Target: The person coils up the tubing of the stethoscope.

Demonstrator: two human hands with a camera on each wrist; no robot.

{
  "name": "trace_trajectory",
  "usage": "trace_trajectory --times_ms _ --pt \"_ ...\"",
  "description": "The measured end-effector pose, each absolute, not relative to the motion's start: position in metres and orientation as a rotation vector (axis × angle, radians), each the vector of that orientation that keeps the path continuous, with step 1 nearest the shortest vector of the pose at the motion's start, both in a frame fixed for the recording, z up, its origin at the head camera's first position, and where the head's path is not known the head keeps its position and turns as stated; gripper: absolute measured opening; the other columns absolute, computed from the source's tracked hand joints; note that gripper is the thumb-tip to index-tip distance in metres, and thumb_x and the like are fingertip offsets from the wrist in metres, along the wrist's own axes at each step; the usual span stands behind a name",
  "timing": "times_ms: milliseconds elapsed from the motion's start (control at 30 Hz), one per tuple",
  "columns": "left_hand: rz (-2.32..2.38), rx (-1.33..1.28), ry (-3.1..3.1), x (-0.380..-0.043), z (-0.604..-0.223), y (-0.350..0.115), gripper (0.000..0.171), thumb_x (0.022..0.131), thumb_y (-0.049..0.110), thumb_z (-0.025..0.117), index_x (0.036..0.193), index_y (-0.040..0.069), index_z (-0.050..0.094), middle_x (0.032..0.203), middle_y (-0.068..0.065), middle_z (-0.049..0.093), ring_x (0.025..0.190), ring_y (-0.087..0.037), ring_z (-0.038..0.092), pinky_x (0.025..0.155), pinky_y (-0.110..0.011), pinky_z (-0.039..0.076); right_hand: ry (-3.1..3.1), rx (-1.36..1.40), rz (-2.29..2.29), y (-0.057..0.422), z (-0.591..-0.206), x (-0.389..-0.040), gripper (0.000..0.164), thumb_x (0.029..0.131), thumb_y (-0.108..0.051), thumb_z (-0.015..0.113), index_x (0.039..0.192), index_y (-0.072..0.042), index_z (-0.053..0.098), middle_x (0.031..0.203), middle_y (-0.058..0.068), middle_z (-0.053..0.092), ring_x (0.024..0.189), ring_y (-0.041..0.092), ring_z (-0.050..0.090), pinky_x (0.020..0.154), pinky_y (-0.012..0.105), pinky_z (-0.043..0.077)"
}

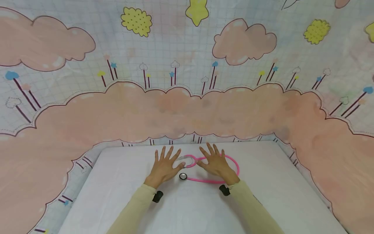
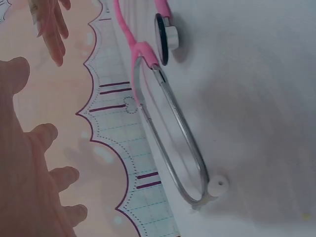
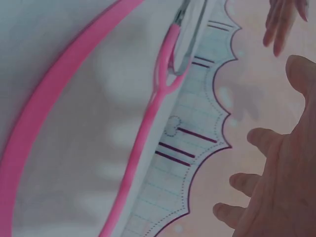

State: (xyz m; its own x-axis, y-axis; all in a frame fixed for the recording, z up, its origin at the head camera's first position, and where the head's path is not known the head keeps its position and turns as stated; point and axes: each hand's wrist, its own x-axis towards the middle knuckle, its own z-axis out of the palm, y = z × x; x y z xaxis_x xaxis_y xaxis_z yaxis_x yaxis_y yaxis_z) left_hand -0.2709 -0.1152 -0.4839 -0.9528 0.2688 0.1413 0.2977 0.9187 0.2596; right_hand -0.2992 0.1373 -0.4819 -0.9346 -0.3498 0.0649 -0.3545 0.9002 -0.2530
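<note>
A pink stethoscope (image 1: 204,181) lies on the white table, its tube looped toward the right. Its round chest piece (image 1: 183,176) sits between the two hands in the head view. The metal ear tubes (image 2: 182,123) and a white ear tip (image 2: 218,185) show in the left wrist view. My left hand (image 1: 165,165), fingers spread, is over the ear-tube end and holds nothing. My right hand (image 1: 217,165), also spread and holding nothing, overlaps the tube loop in the head view. The pink Y-joint (image 3: 163,89) appears beyond it in the right wrist view.
The white table (image 1: 117,182) reaches back to a patterned cloth backdrop (image 1: 187,113) with clouds and stars. A small black device (image 1: 158,196) is worn at the left wrist, another black device (image 1: 224,190) at the right wrist.
</note>
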Motion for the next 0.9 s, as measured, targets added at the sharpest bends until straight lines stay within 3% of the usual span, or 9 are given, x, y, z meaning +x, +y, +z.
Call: trace_trajectory --times_ms 467,900 --pt "-0.538 -0.443 -2.984 -0.284 -0.503 -0.123 0.068 0.098 0.061 0.042 0.154 0.024 0.034 0.162 -0.015 0.026 0.151 -0.041 0.015 0.120 -0.059 0.009 -3.080 0.511 0.436 0.144 -0.501 -0.315 0.070 0.096 -0.063 0.043 0.156 -0.030 0.028 0.165 0.009 0.017 0.151 0.038 0.016 0.114 0.070 0.010" --pt "-0.682 -0.399 -3.012 -0.295 -0.524 -0.124 0.076 0.096 0.054 0.053 0.153 0.008 0.033 0.159 -0.017 0.032 0.149 -0.038 0.025 0.121 -0.053 0.018 -3.133 0.479 0.447 0.149 -0.513 -0.323 0.070 0.096 -0.061 0.046 0.154 -0.025 0.033 0.162 0.012 0.026 0.149 0.039 0.021 0.115 0.069 0.014"
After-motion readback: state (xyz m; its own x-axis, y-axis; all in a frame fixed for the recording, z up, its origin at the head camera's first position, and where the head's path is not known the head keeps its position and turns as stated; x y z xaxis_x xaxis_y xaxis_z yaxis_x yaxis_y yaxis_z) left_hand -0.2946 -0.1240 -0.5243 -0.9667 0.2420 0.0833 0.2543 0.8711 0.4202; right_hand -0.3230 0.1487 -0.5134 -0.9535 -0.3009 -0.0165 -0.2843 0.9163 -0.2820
